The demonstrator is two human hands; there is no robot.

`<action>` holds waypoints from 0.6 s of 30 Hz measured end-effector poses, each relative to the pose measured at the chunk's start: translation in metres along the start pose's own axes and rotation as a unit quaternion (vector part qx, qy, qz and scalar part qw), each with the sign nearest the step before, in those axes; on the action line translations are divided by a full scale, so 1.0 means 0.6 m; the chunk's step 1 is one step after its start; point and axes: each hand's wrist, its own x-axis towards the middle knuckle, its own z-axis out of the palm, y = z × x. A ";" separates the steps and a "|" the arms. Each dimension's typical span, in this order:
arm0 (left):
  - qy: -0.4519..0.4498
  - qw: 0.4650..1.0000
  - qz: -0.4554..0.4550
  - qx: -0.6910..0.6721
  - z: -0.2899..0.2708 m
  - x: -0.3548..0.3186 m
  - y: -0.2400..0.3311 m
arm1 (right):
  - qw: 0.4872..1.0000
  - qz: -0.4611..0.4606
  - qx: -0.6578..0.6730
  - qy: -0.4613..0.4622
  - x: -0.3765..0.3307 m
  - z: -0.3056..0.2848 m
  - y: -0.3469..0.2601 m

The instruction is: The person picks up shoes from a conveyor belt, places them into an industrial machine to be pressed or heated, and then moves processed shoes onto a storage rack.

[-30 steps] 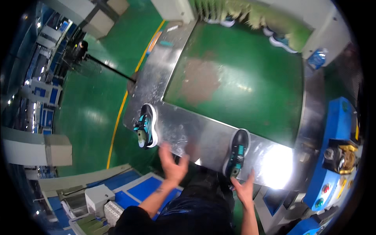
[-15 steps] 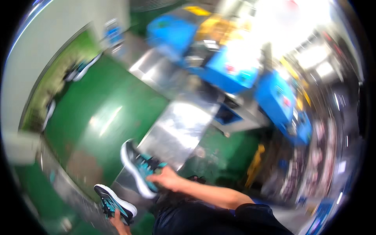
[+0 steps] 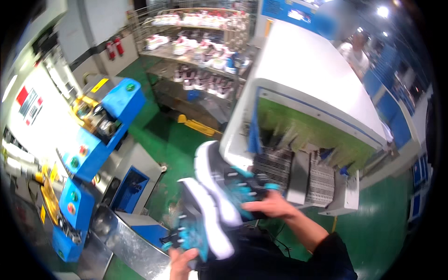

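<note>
So the person's got a sneaker in each hand here, both black with teal accents and white soles. Right hand (image 3: 268, 205) is wrapped around the upper of the right-hand shoe (image 3: 224, 179), fingers curled over the laces area, sole turned up and to the left. Left hand (image 3: 183, 261) is down at the bottom edge of the shot gripping the left-hand shoe (image 3: 198, 224) from underneath; you only see the fingers and part of the palm, but it's clearly closed on the shoe.

Both shoes are up in the air, not resting on anything. They sit side by side, close enough that they look like they're touching or nearly so, just in front of the person's dark-clothed body.

As for progress: my read is that the pair is picked up and being carried, and nothing has been set down anywhere yet. The white tunnel machine (image 3: 317, 88) with the metal slat conveyor (image 3: 284, 172) sits right behind the right-hand shoe, so that's the nearest landing spot, but neither shoe is on it.

Off to the left there's a blue machine (image 3: 100, 135) with round buttons, a shiny steel table edge (image 3: 126, 242) at the lower left, and a rack of shoes (image 3: 200, 51) further back on the green floor (image 3: 168, 140).
</note>
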 end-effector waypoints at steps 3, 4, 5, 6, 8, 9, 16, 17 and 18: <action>-0.120 0.988 -0.098 -0.006 0.168 0.066 0.003 | 0.965 -0.087 0.082 0.235 -0.162 -0.105 0.015; -0.147 0.982 -0.115 0.014 0.212 0.087 0.003 | 0.941 -0.066 0.127 0.307 -0.208 -0.120 0.030; -0.172 0.976 -0.130 0.034 0.253 0.108 0.001 | 0.919 -0.067 0.059 0.384 -0.230 -0.150 0.058; -0.174 0.976 -0.051 0.119 0.284 0.130 -0.012 | 0.862 -0.015 -0.065 0.503 -0.229 -0.163 0.093; -0.180 0.939 0.067 0.285 0.339 0.193 -0.053 | 0.746 0.016 -0.142 0.651 -0.215 -0.183 0.140; -0.178 0.909 0.114 0.359 0.371 0.230 -0.076 | 0.714 -0.012 -0.098 0.693 -0.204 -0.198 0.151; -0.185 0.848 0.172 0.466 0.477 0.364 -0.114 | 0.688 -0.156 -0.164 0.690 -0.145 -0.254 0.107; -0.170 0.830 0.227 0.480 0.437 0.347 -0.123 | 0.623 -0.208 -0.262 0.707 -0.154 -0.230 0.100; -0.190 0.871 0.249 0.379 0.425 0.303 -0.126 | 0.603 -0.280 -0.253 0.703 -0.160 -0.200 0.099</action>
